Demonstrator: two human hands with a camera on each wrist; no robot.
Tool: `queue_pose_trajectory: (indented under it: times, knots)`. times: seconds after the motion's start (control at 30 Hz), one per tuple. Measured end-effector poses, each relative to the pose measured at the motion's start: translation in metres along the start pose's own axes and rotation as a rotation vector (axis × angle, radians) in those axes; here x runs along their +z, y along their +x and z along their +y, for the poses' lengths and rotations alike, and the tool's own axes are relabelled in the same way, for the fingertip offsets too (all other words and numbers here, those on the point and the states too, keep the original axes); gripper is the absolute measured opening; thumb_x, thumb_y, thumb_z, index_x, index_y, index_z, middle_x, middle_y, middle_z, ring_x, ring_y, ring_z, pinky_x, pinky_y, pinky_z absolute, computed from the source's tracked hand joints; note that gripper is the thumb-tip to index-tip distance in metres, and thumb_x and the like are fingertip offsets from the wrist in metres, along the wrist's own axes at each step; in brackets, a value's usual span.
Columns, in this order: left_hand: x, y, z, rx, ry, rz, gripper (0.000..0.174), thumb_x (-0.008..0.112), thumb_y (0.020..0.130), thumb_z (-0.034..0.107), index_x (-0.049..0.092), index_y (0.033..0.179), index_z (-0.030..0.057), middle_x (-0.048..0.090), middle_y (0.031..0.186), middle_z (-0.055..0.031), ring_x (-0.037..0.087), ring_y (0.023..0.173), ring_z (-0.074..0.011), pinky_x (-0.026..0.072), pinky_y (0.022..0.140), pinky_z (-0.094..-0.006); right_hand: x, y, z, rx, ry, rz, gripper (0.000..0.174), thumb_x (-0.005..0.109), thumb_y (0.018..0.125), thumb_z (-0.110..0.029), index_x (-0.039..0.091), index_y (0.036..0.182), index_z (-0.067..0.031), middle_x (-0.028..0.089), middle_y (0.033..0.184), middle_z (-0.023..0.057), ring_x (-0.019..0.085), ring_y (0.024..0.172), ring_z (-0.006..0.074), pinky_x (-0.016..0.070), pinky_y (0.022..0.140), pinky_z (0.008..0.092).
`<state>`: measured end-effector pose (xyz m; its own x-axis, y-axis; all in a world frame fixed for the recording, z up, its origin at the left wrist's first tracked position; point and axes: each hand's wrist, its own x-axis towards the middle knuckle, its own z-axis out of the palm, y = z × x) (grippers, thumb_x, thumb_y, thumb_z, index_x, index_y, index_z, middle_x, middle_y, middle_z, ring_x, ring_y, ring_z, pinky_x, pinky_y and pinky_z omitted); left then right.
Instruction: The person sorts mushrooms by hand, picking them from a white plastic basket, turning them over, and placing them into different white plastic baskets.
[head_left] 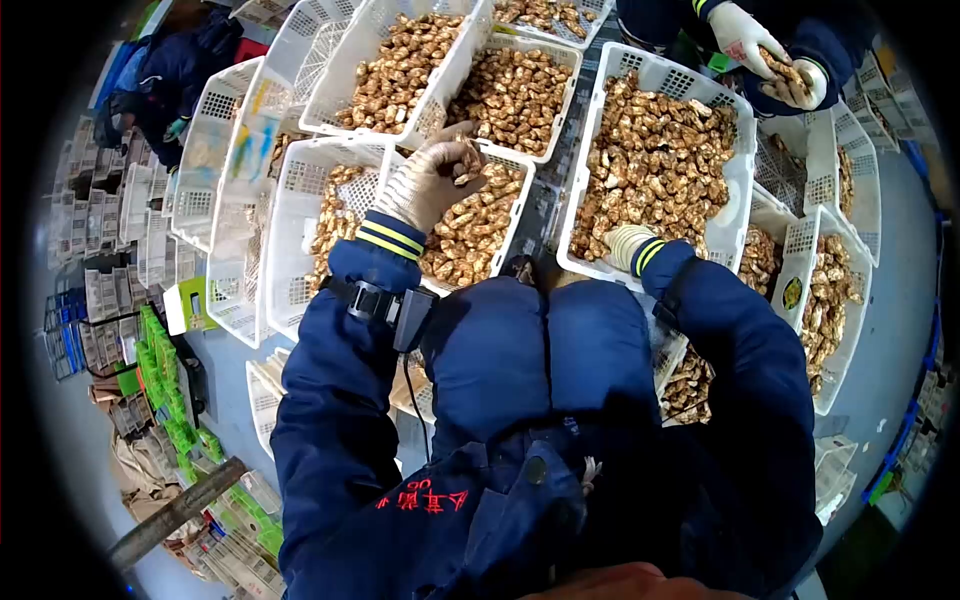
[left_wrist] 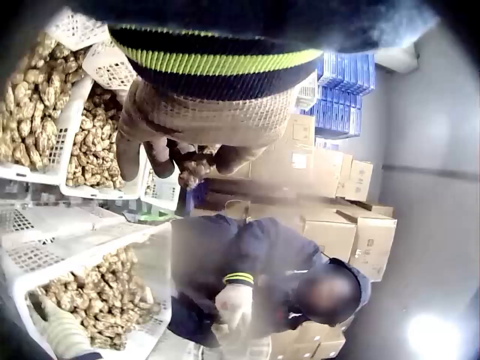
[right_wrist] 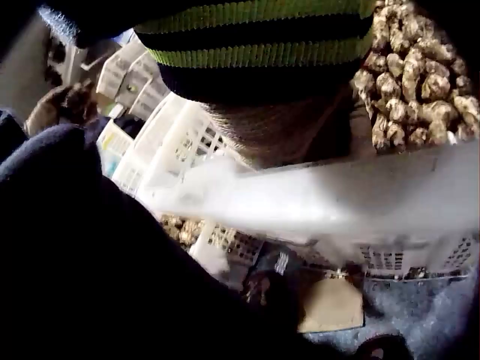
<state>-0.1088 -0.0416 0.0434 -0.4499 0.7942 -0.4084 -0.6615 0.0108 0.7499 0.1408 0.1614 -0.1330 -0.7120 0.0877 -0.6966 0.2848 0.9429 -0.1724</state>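
My left hand (head_left: 425,185), in a pale knitted glove, is raised over the near left crate (head_left: 385,165) of mushrooms. In the left wrist view, its thumb and fingers pinch a small brown mushroom (left_wrist: 195,169). My right hand (head_left: 628,245), gloved too, reaches over the near rim of the right-hand crate (head_left: 562,235) and rests among the brown-and-cream mushrooms (head_left: 655,150). In the right wrist view the white crate wall (right_wrist: 315,195) hides its fingers, and I cannot tell whether they hold anything.
More white crates of mushrooms stand at the back (head_left: 515,95) and far right (head_left: 830,300). Across from me, another person's gloved hands (head_left: 770,65) hold mushrooms; a further person (head_left: 185,75) bends at far left. Cardboard boxes (left_wrist: 330,240) and blue crates (left_wrist: 341,101) are stacked beyond.
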Motion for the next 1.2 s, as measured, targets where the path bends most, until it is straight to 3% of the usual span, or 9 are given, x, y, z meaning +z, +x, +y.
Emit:
queue_pose_trajectory:
  times: [0.1,0.3,0.47,0.5,0.63,0.7,0.83,1.1,1.2]
  knots:
    - [0.039,-0.023,0.003,0.021,-0.302,0.014,0.036,0.065,0.081,0.015,0.057,0.115,0.0081,0.058,0.096,-0.0085,0.056,0.092,-0.0220,0.0431,0.092,-0.0546,-0.003,0.002,-0.002,0.027,-0.053,-0.025,0.040,0.060,0.080,-0.039,0.064,0.100,-0.0051,0.066,0.092,0.0184,0.062,0.091,0.0357,0.0501,0.079,0.0430]
    - [0.088,-0.030,-0.076,-0.090,-0.367,0.160,0.034,0.063,0.085,0.025,0.058,0.115,0.0112,0.042,0.066,0.0055,0.044,0.060,-0.0094,0.0521,0.069,-0.0326,-0.025,-0.032,0.034,0.024,0.410,0.266,0.043,0.059,0.078,-0.042,0.067,0.102,-0.0070,0.066,0.094,0.0193,0.063,0.090,0.0331,0.0489,0.081,0.0394]
    - [0.095,-0.009,-0.135,-0.144,-0.342,0.137,0.045,0.057,0.088,0.022,0.047,0.129,0.0061,0.055,0.102,-0.0069,0.055,0.090,-0.0211,0.0472,0.089,-0.0436,-0.041,-0.071,0.033,-0.076,1.144,0.372,0.035,0.057,0.090,-0.027,0.060,0.111,0.0009,0.067,0.094,0.0093,0.063,0.083,0.0202,0.0491,0.077,0.0317]
    - [0.095,-0.011,-0.133,-0.122,-0.298,0.110,0.045,0.056,0.089,0.022,0.046,0.130,0.0074,0.056,0.105,-0.0053,0.055,0.095,-0.0201,0.0458,0.090,-0.0438,-0.039,-0.069,0.035,-0.175,0.978,0.528,0.037,0.057,0.091,-0.026,0.057,0.113,0.0028,0.065,0.092,0.0084,0.062,0.077,0.0174,0.0501,0.073,0.0298]
    - [0.095,-0.009,-0.128,-0.245,-0.301,0.048,0.049,0.058,0.089,0.032,0.043,0.133,0.0170,0.057,0.107,-0.0016,0.055,0.098,-0.0184,0.0459,0.087,-0.0439,-0.071,-0.099,0.002,-0.244,1.352,0.358,0.043,0.057,0.091,-0.033,0.056,0.118,-0.0001,0.064,0.102,0.0078,0.061,0.092,0.0166,0.0490,0.082,0.0289]
    - [0.101,-0.019,-0.116,-0.319,-0.335,0.043,0.048,0.057,0.089,0.033,0.043,0.132,0.0167,0.057,0.106,-0.0028,0.058,0.095,-0.0204,0.0465,0.087,-0.0456,-0.076,-0.088,0.009,-0.333,1.162,0.522,0.047,0.058,0.090,-0.036,0.056,0.119,0.0001,0.064,0.105,0.0089,0.061,0.093,0.0180,0.0484,0.084,0.0310]
    - [0.096,-0.008,-0.129,-0.133,-0.385,0.033,0.047,0.060,0.087,0.020,0.043,0.129,0.0068,0.057,0.104,-0.0088,0.060,0.090,-0.0230,0.0510,0.087,-0.0410,-0.068,-0.028,0.056,0.061,0.844,0.706,0.045,0.055,0.087,-0.034,0.056,0.121,-0.0051,0.063,0.112,0.0179,0.060,0.104,0.0268,0.0459,0.089,0.0334]
    - [0.087,0.003,-0.127,-0.059,-0.233,0.287,0.044,0.058,0.084,0.012,0.049,0.126,0.0079,0.057,0.106,-0.0089,0.055,0.092,-0.0191,0.0493,0.078,-0.0346,-0.047,0.060,0.047,0.430,0.272,0.471,0.061,0.065,0.078,-0.032,0.043,0.132,-0.0146,0.055,0.122,0.0156,0.049,0.117,0.0365,0.0405,0.098,0.0416]
    - [0.082,0.009,-0.129,-0.024,-0.272,0.303,0.044,0.059,0.083,0.013,0.049,0.125,0.0066,0.059,0.100,-0.0077,0.058,0.085,-0.0173,0.0510,0.073,-0.0314,-0.088,0.021,0.015,0.477,0.319,0.120,0.070,0.069,0.074,-0.035,0.039,0.136,-0.0206,0.057,0.123,0.0109,0.054,0.113,0.0309,0.0424,0.094,0.0452]
